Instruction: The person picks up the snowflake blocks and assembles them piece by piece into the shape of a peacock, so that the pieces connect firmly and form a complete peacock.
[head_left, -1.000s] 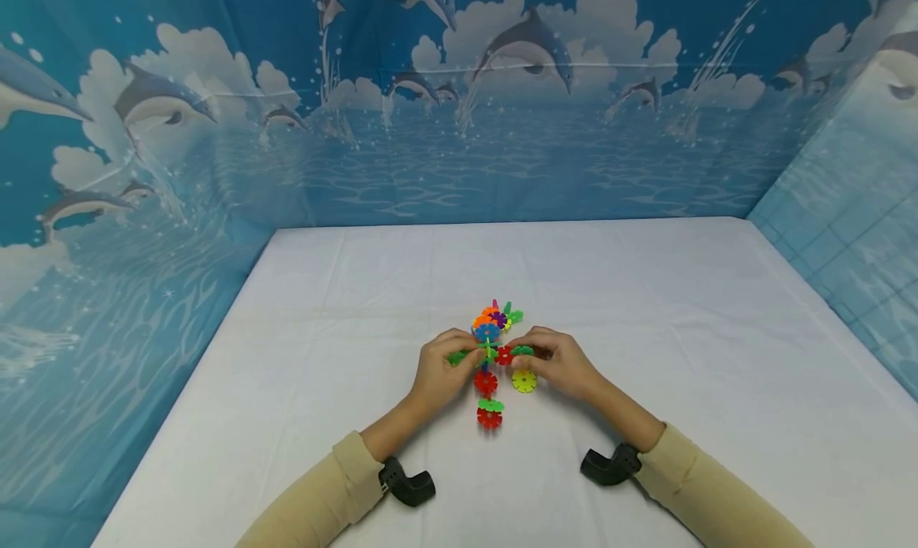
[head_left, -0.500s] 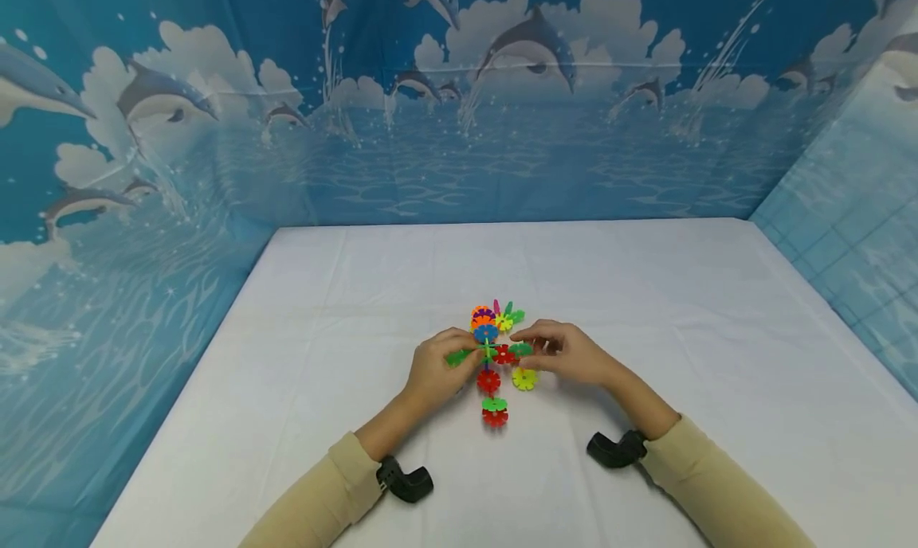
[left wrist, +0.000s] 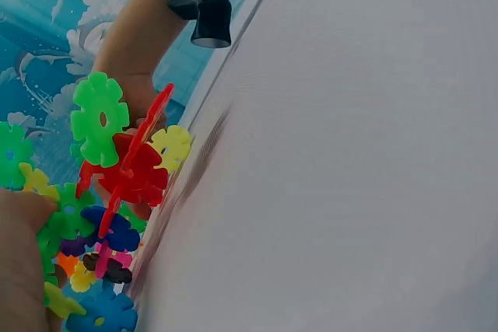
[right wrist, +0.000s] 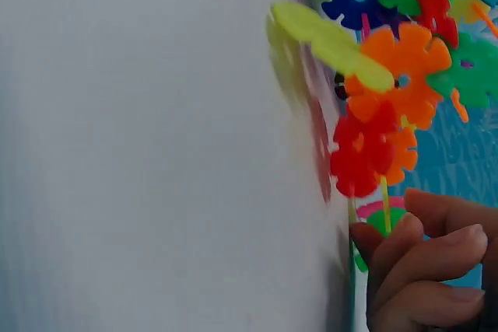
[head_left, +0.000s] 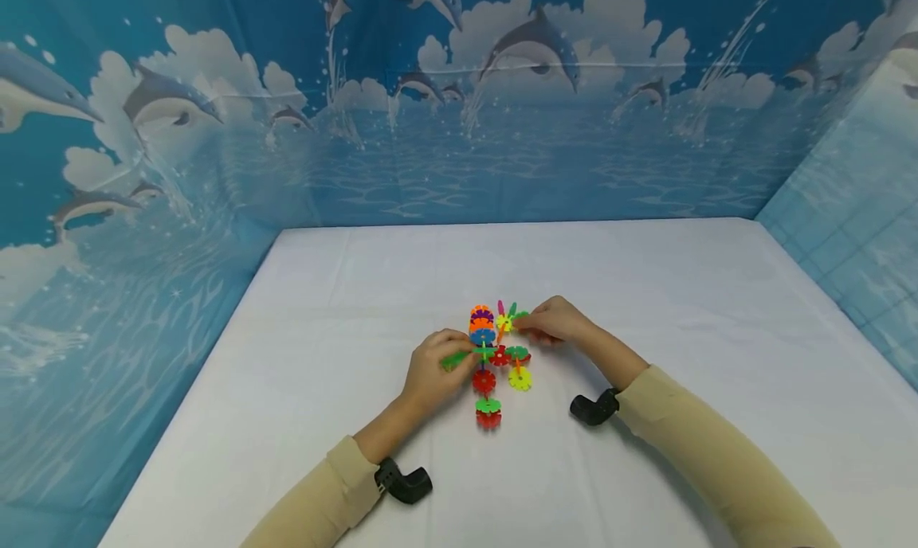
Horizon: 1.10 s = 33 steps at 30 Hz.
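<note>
Coloured plastic flower-shaped discs, slotted together, form one branching figure in the middle of the head view. My left hand (head_left: 437,366) pinches a green disc (head_left: 453,361) on its left side. At the figure's upper right, my right hand (head_left: 556,322) has its fingertips on a green disc (head_left: 521,315) joined to a yellow disc (head_left: 505,323). A blue disc (head_left: 484,337) stands above the middle, and red discs (head_left: 484,381) run down the lower stem. In the right wrist view, the curled fingers (right wrist: 436,258) close round a green disc (right wrist: 387,219), partly hiding it.
A white cloth covers the table (head_left: 344,293). Behind it hangs a blue dolphin-print curtain (head_left: 459,158), which also runs along the left and right sides. Black wrist cameras (head_left: 405,484) are strapped to both forearms.
My right hand has let go of the green disc on the right arm of the figure and moved up to the upper-right branch. My left hand keeps its pinch; the figure has shifted slightly.
</note>
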Tool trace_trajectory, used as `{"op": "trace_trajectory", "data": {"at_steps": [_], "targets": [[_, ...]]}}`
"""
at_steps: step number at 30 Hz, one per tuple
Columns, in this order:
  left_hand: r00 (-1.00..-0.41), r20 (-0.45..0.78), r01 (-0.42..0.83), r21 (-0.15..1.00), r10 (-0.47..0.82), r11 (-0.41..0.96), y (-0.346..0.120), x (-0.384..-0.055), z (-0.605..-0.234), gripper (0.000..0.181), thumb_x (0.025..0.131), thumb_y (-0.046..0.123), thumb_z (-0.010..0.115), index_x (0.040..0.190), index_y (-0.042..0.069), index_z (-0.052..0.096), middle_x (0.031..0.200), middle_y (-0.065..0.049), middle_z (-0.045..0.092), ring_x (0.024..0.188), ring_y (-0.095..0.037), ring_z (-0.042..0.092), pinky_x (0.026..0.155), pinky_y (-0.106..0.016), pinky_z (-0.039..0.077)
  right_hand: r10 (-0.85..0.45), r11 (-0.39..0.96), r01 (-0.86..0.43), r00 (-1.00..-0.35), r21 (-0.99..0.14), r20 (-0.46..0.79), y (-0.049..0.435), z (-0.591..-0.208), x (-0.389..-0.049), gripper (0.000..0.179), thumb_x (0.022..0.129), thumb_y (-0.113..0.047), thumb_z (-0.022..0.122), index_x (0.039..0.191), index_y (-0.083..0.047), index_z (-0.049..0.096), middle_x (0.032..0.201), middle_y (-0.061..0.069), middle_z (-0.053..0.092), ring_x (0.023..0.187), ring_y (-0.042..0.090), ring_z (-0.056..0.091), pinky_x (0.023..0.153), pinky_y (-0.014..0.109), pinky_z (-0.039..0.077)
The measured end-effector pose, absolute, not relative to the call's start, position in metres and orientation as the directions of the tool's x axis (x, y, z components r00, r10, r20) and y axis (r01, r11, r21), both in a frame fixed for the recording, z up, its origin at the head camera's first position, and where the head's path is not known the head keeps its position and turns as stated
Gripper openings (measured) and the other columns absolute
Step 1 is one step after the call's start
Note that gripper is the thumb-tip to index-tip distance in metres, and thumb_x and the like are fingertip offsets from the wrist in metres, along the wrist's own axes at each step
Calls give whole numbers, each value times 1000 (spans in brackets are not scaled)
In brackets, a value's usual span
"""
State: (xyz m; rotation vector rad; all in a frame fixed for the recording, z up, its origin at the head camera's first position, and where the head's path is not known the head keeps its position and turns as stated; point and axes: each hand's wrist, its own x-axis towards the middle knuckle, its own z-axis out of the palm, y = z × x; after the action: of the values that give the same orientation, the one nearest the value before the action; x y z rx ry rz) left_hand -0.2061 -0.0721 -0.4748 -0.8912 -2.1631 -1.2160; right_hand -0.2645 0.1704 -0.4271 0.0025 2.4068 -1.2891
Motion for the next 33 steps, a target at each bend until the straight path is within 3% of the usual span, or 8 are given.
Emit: {"op": "trace_trajectory", "data": {"at_steps": [4,8,15,18,26,33], "targets": [[-631,734,751,498,250,433,-72,-206,-477,5,79,6,76,84,7,76,87,-2,67,83,-20,62,73,-31,52,-199,386,319,-888,-866,-416,162,-433,-266,27,91,-23,69,73,-3,65,51,-2,50,40,6,38,41,18,32],[-612,765,730,450,199,514,-70,-206,-476,6,75,5,76,78,10,74,78,0,62,73,-17,59,64,-29,50,-210,210,350,-896,-913,-392,161,-435,-266,18,93,-14,65,84,1,64,55,-3,50,42,4,37,41,17,30],[-613,781,658,424,117,622,-69,-204,-472,5,73,10,75,70,10,72,72,1,58,66,-16,55,61,-32,46,-51,123,192,-979,-974,-199,164,-426,-261,31,94,-21,67,98,8,59,61,-2,47,51,8,38,49,22,34],[-624,774,639,426,107,641,-67,-204,-470,9,74,13,75,67,10,71,71,1,56,65,-16,54,61,-33,44,-19,69,99,-995,-993,-100,165,-419,-255,29,94,-22,67,97,7,61,62,0,46,53,9,38,51,24,35],[-623,778,606,418,78,677,-52,-204,-464,13,74,8,72,61,9,68,65,1,53,60,-16,48,57,-31,40,6,30,-4,-1000,-1000,5,155,-411,-217,16,92,-17,70,77,-12,69,63,-1,50,64,16,45,64,31,41],[-660,751,511,424,26,747,-35,-206,-461,17,77,13,72,61,9,69,63,1,53,57,-15,47,55,-29,36,48,110,-39,-998,-993,45,148,-434,-200,23,89,-10,71,92,13,69,89,0,63,93,17,54,79,27,46]]}}
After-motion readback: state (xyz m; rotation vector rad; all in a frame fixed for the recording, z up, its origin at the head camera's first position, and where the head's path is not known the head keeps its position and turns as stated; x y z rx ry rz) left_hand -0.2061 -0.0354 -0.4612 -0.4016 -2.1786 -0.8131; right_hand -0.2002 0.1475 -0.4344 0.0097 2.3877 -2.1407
